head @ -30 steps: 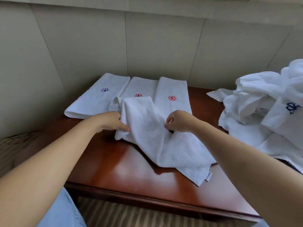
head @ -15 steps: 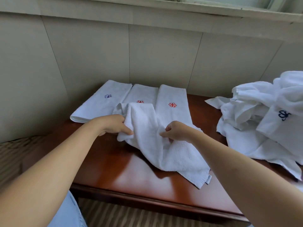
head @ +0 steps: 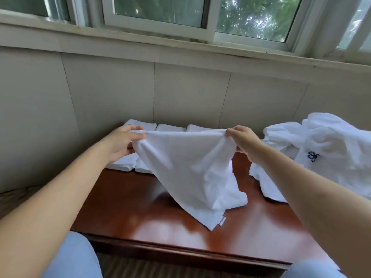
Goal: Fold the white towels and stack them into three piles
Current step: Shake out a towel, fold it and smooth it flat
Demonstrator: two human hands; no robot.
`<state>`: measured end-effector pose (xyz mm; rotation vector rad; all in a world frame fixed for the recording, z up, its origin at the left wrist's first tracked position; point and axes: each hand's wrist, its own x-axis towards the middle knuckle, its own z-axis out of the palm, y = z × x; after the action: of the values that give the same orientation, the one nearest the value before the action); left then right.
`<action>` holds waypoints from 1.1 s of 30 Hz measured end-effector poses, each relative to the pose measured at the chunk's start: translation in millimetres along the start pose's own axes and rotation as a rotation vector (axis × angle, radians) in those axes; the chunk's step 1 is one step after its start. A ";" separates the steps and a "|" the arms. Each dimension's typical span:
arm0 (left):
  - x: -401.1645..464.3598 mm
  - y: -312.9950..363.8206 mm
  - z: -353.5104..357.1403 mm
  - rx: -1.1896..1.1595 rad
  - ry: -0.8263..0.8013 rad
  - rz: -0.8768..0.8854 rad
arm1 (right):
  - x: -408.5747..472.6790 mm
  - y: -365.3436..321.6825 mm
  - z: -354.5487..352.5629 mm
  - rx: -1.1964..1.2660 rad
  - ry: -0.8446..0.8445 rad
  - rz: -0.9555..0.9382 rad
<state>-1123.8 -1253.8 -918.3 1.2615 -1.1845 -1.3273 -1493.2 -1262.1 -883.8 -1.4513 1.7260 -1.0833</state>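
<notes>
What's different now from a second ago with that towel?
Both hands, left and right, have lifted the towel and pulled its top edge wide; before, it lay bunched on the table. Its lower end still rests there. The folded towels and the unfolded heap stayed put.

Small tag (head: 221,221) on the held towel (head: 190,167), print too small to read, no other legible text

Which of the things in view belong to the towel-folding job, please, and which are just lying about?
Part of the job:
- held towel, gripped by left hand and right hand
- three folded towels by the wall
- unfolded towel heap on the right
- wooden table

Just there:
- window
- wall panels
</notes>
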 end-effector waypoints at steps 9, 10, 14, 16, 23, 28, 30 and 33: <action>-21.9 119.6 32.2 -0.117 0.040 0.269 | -12.5 -80.0 -82.4 -0.074 0.355 -0.345; -18.0 122.1 37.2 -0.128 0.065 0.285 | -8.8 -78.6 -84.2 -0.085 0.372 -0.363; 12.1 85.6 56.4 -0.069 0.169 0.233 | 20.1 -29.7 -69.2 -0.128 0.105 -0.197; 29.8 37.9 61.6 0.018 0.150 0.153 | 27.0 14.5 -52.6 -0.283 -0.063 -0.048; 59.3 -97.3 52.7 0.506 0.051 -0.033 | 32.7 147.4 -19.8 -0.355 -0.015 0.198; 76.9 -98.6 50.4 0.564 0.082 0.013 | 41.7 189.8 -9.3 -0.206 0.056 0.270; 81.0 -98.9 52.1 0.593 0.079 0.026 | 49.9 198.1 -11.3 -0.179 0.065 0.294; 82.7 -101.2 55.0 0.570 0.093 0.005 | 58.2 201.3 -12.2 -0.151 0.062 0.348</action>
<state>-1183.1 -1322.5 -1027.3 1.6941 -1.5582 -0.9386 -1608.3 -1305.6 -1053.9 -1.1529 2.0484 -0.8337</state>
